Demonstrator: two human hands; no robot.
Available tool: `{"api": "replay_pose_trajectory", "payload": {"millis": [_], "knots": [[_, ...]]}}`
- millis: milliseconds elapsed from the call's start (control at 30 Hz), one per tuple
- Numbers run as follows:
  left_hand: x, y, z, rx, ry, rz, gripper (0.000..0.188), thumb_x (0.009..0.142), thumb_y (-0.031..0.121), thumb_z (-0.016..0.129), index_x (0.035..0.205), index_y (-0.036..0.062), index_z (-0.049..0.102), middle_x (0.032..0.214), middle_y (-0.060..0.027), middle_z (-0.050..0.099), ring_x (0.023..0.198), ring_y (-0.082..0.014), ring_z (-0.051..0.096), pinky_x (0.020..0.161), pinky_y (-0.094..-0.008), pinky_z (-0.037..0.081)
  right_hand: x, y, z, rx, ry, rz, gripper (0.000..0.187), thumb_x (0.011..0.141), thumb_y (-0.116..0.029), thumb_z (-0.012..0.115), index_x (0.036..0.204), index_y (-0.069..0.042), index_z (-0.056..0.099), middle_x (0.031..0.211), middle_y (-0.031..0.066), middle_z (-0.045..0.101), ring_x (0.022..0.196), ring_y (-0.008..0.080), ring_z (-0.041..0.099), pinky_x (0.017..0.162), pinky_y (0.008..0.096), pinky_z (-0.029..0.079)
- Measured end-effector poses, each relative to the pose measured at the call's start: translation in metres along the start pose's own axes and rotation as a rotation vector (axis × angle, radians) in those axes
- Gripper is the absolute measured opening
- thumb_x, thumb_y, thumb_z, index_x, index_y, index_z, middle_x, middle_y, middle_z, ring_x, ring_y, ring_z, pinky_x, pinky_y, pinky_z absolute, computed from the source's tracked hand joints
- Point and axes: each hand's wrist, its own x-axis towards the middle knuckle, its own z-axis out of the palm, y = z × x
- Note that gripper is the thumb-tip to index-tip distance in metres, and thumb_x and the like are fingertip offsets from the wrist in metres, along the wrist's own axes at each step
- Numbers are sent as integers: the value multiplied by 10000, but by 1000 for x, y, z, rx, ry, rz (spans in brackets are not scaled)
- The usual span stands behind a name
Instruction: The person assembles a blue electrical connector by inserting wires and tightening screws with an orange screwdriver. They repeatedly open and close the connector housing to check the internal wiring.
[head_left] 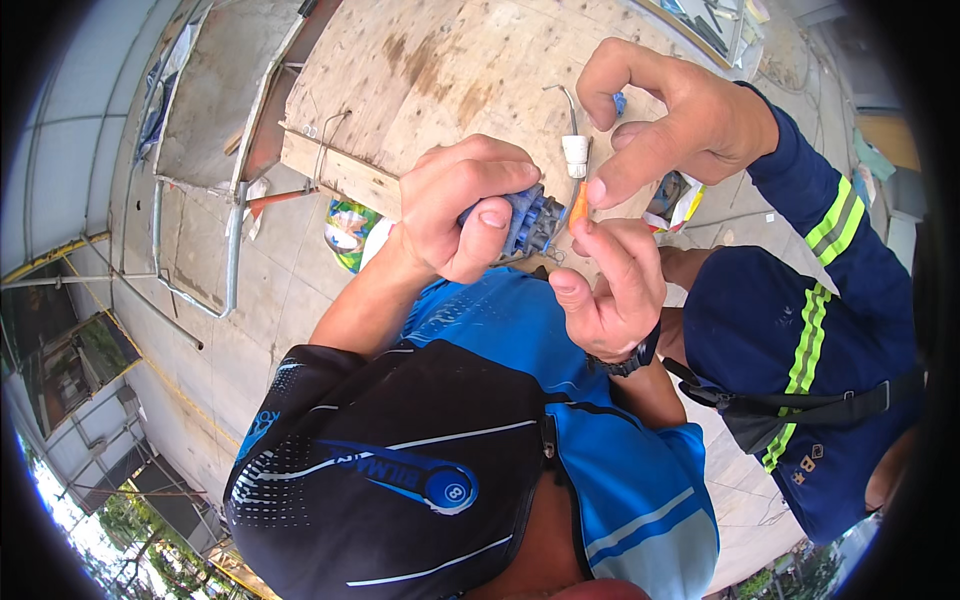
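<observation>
My left hand (462,190) is wrapped round a blue multi-pronged plastic part (535,218), its ridged end facing right. Just right of that part stands a narrow orange piece (579,207). My right hand (622,290), with a dark watch at the wrist, has its fingers half bent and its thumb apart. One of its fingertips touches the lower end of the orange piece. A co-worker's hand (690,115) reaches in from the upper right, a fingertip at the orange piece's upper end. What supports the orange piece is partly hidden.
Behind the hands lies a stained plywood board (420,75). A white cylindrical fitting (575,155) with a bent metal rod is beyond the orange piece. A metal frame (235,215) stands at left, near a colourful bag (349,235). The co-worker's navy sleeve (805,175) is close at right.
</observation>
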Motion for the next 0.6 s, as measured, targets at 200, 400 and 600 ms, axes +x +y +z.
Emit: {"api": "replay_pose_trajectory", "payload": {"millis": [200, 400, 600], "knots": [[-6, 7, -11, 68, -14, 149, 289, 965, 200, 455, 958, -70, 560, 786, -219, 638, 612, -251, 626, 533, -340, 516, -9, -13, 5, -22, -52, -5, 369, 821, -214, 738, 1120, -17, 648, 864, 86, 592, 743, 246, 556, 643, 339, 466], [-17, 20, -22, 36, 76, 237, 219, 832, 161, 581, 915, -41, 600, 790, -170, 641, 545, -241, 585, 483, -321, 467, -20, -40, 14, -50, -51, -57, 406, 789, -192, 765, 1128, -6, 639, 889, 103, 614, 750, 248, 576, 648, 339, 476], [-30, 35, -34, 49, 55, 289, 247, 814, 195, 621, 927, -25, 604, 824, -164, 646, 533, -228, 563, 475, -315, 449, -29, -76, 29, 79, -5, 225, 526, 767, -265, 787, 1166, 23, 601, 908, 124, 628, 763, 208, 606, 667, 298, 496]]}}
